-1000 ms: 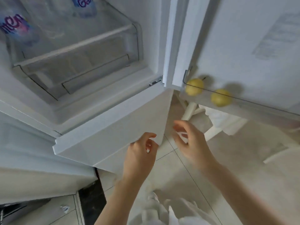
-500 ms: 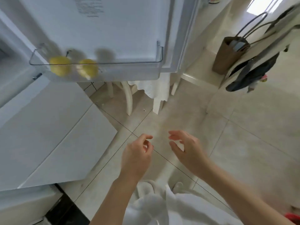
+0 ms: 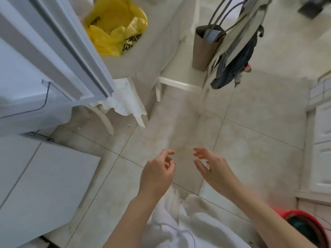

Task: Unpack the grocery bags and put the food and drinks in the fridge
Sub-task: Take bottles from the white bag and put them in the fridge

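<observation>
Above tiled floor (image 3: 250,149), two empty hands, one yellow bag (image 3: 114,27)

Black printed characters on yellow plastic bag (image 3: 114,27), too blurred to read; no other text visible

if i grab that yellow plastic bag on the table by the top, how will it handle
The yellow plastic bag looks thin and crumpled, so it will probably be floppy and sag around whatever it holds. Its mouth gapes open, so things might spill if it tilts. Its weight cannot be judged, because the contents are hidden. It sits on the white table, and both hands hold nothing.
</observation>
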The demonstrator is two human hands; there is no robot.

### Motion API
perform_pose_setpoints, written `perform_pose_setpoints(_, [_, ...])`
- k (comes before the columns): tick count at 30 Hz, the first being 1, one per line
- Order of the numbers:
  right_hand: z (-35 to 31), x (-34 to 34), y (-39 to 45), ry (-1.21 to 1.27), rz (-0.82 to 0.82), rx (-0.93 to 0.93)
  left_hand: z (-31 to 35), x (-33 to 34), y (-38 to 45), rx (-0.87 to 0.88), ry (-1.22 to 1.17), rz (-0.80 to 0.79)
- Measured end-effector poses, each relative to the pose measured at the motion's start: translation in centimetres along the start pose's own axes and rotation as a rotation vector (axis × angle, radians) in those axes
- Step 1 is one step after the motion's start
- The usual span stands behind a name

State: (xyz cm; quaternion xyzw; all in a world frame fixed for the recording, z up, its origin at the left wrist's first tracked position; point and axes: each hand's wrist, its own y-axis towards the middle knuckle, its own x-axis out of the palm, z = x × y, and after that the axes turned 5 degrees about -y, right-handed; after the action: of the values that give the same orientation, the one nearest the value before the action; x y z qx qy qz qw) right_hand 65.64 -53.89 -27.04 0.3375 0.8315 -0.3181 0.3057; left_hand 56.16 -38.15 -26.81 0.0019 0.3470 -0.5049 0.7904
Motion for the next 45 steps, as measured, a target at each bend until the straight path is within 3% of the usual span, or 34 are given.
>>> perform_pose_setpoints(4, [-0.3,-1.8,6.3,-0.011,-0.013,-0.017,1.2,-1.2,5.7,-0.005,-0.031,0.086])
perform_pose_setpoints(14, [-5.3,-8.1,24.0,-0.118,-0.003,-0.169,5.9,-6.7,22.1,0.025,0.035,0.087])
perform_pose_setpoints(23, [-7.0,-11.8,37.6,-0.184,-0.110,-0.258,7.7,-7.8,32.2,-0.104,-0.037,0.156])
perform_pose_setpoints(36, [-11.3,-18.2,58.5,-0.312,-0.355,-0.540,14.2,-10.2,47.5,-0.237,-0.108,0.503])
perform_pose_setpoints(45, [-20.4,-15.4,67.8,-0.311,-0.462,-0.698,11.6,-19.5,53.7,-0.282,-0.090,0.753])
